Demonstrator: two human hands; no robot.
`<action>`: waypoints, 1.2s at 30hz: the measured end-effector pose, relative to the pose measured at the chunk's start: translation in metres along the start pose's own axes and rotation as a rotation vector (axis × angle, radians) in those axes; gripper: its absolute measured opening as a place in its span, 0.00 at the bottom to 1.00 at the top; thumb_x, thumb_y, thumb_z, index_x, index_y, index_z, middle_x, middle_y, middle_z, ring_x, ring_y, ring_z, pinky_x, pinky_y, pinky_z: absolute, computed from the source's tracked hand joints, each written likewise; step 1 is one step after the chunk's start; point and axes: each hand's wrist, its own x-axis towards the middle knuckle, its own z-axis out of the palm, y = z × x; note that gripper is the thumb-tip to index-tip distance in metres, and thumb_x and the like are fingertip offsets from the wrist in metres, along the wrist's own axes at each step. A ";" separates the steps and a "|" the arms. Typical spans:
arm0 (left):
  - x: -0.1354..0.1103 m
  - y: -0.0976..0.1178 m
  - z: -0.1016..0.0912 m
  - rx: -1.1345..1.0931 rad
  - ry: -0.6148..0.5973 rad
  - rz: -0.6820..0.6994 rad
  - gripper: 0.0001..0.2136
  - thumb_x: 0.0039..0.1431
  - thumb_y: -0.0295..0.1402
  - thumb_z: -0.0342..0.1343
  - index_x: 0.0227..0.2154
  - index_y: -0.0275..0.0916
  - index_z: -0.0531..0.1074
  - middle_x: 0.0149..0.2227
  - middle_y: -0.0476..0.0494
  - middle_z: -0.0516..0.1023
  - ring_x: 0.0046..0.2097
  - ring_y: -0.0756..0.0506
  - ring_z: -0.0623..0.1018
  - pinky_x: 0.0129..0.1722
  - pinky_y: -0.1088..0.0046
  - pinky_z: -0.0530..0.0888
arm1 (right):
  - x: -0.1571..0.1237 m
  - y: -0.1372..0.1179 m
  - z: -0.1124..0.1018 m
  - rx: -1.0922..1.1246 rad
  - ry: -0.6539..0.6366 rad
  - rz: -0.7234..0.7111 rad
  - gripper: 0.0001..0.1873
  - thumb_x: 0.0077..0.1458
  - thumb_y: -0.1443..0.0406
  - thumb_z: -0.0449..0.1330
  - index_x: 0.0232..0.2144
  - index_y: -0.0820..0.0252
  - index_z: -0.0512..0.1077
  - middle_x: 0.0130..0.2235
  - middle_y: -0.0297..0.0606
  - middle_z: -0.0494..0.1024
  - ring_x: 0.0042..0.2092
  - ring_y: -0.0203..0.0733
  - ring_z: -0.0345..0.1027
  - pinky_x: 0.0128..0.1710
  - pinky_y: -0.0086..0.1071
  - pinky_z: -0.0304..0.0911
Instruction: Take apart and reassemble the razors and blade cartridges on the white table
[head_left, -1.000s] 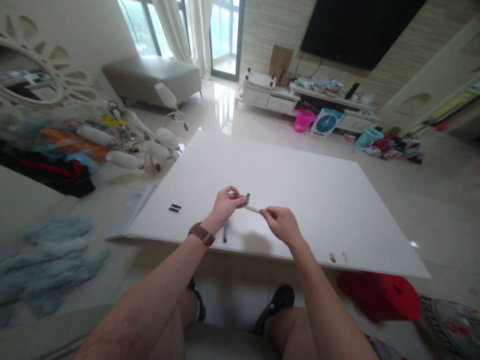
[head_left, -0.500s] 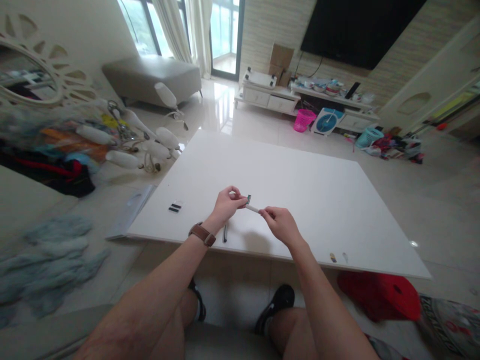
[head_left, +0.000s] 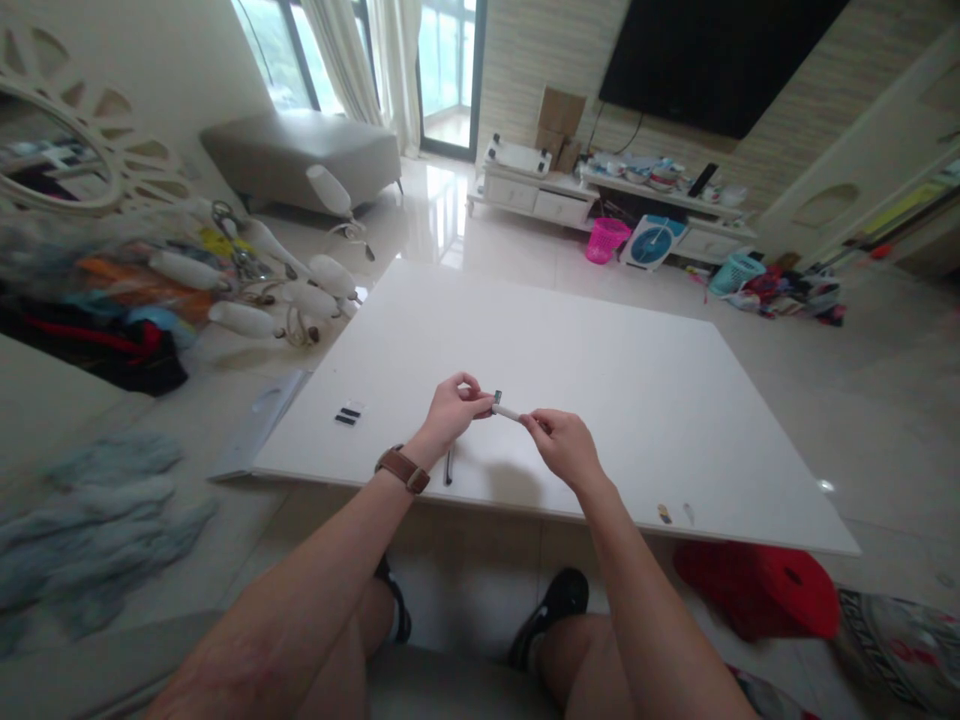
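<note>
My left hand (head_left: 455, 405) pinches a small dark-green flat piece (head_left: 497, 397) between thumb and fingertips. Its kind is too small to make out. My right hand (head_left: 559, 440) is closed round one end of a slim white stick (head_left: 507, 412), whose other end meets the green piece at my left fingertips. Both hands are above the white tabletop (head_left: 585, 360). Below my left wrist lies a thin dark tool (head_left: 448, 467), partly hidden by the arm. To the left is a small clear pack (head_left: 349, 413) with two black strips.
Near the table's front right edge lie a small yellow-and-dark piece (head_left: 664, 514) and a small clear piece (head_left: 688, 513). A red roll-shaped object (head_left: 765, 590) is on the floor below that corner. A lamp with several white shades (head_left: 311, 297) stands beyond the left edge.
Almost nothing differs. Both hands hold the same pinch, and the white stick lies slightly flatter; the whole view has shifted a little.
</note>
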 end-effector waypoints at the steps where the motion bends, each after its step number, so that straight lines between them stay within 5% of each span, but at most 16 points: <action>1: 0.000 0.000 0.000 0.006 0.004 0.005 0.17 0.41 0.26 0.70 0.28 0.37 0.64 0.28 0.44 0.80 0.31 0.48 0.80 0.36 0.68 0.78 | 0.000 0.000 0.000 -0.003 -0.030 -0.007 0.21 0.64 0.54 0.52 0.25 0.57 0.75 0.24 0.34 0.74 0.26 0.35 0.61 0.28 0.31 0.45; 4: -0.001 0.000 0.000 0.020 0.012 0.007 0.17 0.41 0.27 0.70 0.28 0.37 0.64 0.28 0.44 0.80 0.30 0.49 0.79 0.36 0.69 0.77 | -0.001 0.000 -0.001 0.014 -0.086 -0.010 0.22 0.63 0.53 0.53 0.24 0.57 0.75 0.22 0.33 0.72 0.25 0.35 0.59 0.27 0.31 0.45; 13: -0.002 -0.002 0.001 0.011 -0.035 -0.044 0.18 0.41 0.26 0.70 0.29 0.37 0.64 0.28 0.44 0.80 0.30 0.49 0.79 0.34 0.69 0.77 | 0.001 -0.002 0.000 -0.084 0.175 0.111 0.20 0.66 0.54 0.51 0.29 0.56 0.76 0.27 0.35 0.76 0.28 0.36 0.62 0.29 0.31 0.44; 17: -0.003 -0.001 0.002 -0.001 -0.041 -0.068 0.18 0.42 0.25 0.69 0.30 0.37 0.64 0.27 0.44 0.80 0.30 0.49 0.79 0.35 0.69 0.77 | 0.000 -0.001 0.000 -0.027 0.070 0.075 0.20 0.65 0.53 0.52 0.28 0.56 0.76 0.25 0.35 0.75 0.27 0.36 0.61 0.28 0.31 0.45; 22: -0.003 0.000 0.001 -0.005 -0.029 -0.087 0.18 0.42 0.24 0.69 0.30 0.37 0.63 0.27 0.44 0.79 0.30 0.49 0.79 0.35 0.69 0.77 | 0.000 0.000 -0.002 -0.046 0.152 0.142 0.22 0.65 0.53 0.51 0.29 0.57 0.76 0.26 0.36 0.75 0.27 0.37 0.61 0.28 0.31 0.45; 26: -0.003 -0.001 0.001 -0.003 -0.050 -0.108 0.19 0.41 0.24 0.70 0.31 0.37 0.64 0.26 0.45 0.79 0.29 0.49 0.78 0.34 0.69 0.76 | 0.000 -0.001 -0.002 -0.022 0.048 0.090 0.21 0.65 0.53 0.52 0.27 0.57 0.76 0.25 0.35 0.75 0.27 0.36 0.61 0.28 0.31 0.45; 30: -0.004 0.000 0.001 0.006 -0.057 -0.120 0.19 0.42 0.24 0.70 0.31 0.37 0.64 0.27 0.43 0.79 0.28 0.49 0.78 0.33 0.69 0.76 | 0.001 -0.001 -0.003 -0.045 0.132 0.145 0.22 0.65 0.53 0.51 0.28 0.57 0.76 0.25 0.36 0.75 0.27 0.37 0.62 0.28 0.31 0.44; 34: -0.005 0.000 0.001 0.000 -0.075 -0.121 0.19 0.41 0.24 0.70 0.31 0.37 0.64 0.26 0.44 0.79 0.29 0.48 0.78 0.34 0.68 0.77 | 0.001 -0.001 -0.003 0.016 0.018 0.096 0.22 0.64 0.53 0.52 0.27 0.56 0.77 0.24 0.35 0.74 0.26 0.36 0.61 0.27 0.31 0.45; 36: -0.005 0.000 0.002 0.009 -0.072 -0.125 0.19 0.41 0.24 0.70 0.31 0.37 0.64 0.26 0.44 0.79 0.29 0.48 0.78 0.34 0.68 0.77 | 0.001 -0.001 -0.002 -0.020 0.061 0.139 0.22 0.64 0.53 0.52 0.27 0.57 0.77 0.24 0.36 0.74 0.27 0.37 0.61 0.27 0.31 0.44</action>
